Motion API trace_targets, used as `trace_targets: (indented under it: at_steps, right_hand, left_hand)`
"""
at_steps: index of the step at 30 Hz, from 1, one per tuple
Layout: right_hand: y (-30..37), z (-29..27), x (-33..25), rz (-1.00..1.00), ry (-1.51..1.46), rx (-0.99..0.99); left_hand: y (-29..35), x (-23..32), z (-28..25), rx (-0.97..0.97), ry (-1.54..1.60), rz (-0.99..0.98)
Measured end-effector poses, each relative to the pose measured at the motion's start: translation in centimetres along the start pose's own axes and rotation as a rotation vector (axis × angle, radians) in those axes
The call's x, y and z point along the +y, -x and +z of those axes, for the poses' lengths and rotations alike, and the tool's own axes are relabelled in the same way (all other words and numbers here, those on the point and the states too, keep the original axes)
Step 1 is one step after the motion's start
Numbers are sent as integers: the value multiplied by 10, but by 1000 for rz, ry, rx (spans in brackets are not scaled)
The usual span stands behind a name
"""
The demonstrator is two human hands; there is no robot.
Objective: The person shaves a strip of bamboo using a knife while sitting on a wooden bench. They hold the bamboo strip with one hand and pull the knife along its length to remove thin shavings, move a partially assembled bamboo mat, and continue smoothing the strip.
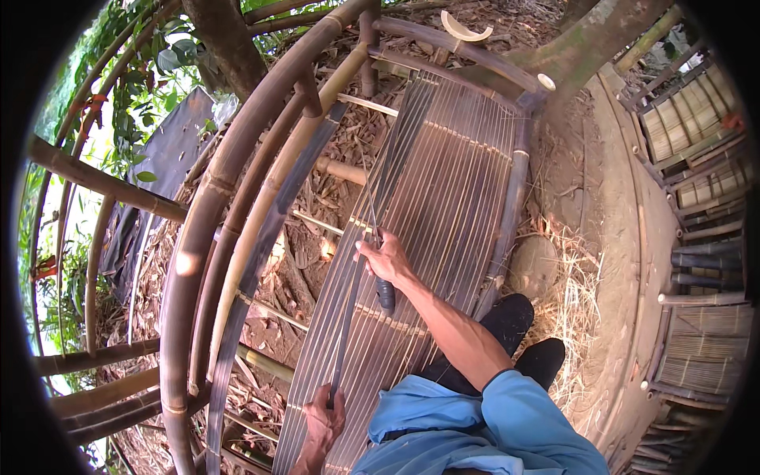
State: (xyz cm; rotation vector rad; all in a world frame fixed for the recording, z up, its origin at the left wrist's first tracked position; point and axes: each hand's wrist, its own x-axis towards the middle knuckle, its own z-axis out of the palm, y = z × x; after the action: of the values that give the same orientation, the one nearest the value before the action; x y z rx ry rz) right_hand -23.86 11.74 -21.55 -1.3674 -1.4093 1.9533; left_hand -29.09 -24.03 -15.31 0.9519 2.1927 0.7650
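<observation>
I sit on a bench of dark bamboo slats [443, 206] tied with pale cross lashings. My right hand [384, 257] is closed around a knife, its black handle [385, 296] sticking out below the fist and a narrow blade [372, 198] pointing away from me. Close to the front edge, my left hand [323, 417] grips the near end of a long dark bamboo strip [341, 340]. This strip runs up past my right fingers; whether they touch it I cannot tell. Farther off, several dark strips [404, 134] lie along the slats' left side.
A thick curved bamboo rail [207, 202] bounds the bench on the left, with a gap showing leaf-strewn ground beside the slats. A cut bamboo piece [465, 29] rests beyond the far end. Straw [574, 309] and bamboo panels [704, 348] are to the right.
</observation>
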Motion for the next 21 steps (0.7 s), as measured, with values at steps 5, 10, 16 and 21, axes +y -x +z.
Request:
trace_targets:
  at_steps: [5,10,16,21]
  right_hand:
    - [-4,-3,0,-14,-7,-24]
    - [-6,-5,1,-20,-6,-18]
    - [-11,0,-11,2,-13,-39]
    - [6,-5,-18,-28,151,-34]
  left_hand:
    - [-3,-4,2,30,22,20]
    - [-8,-3,-5,-73,48,-84]
    - [-27,3,-34,-72,-49,-61]
    - [-58,-37,-65,36,-193,67]
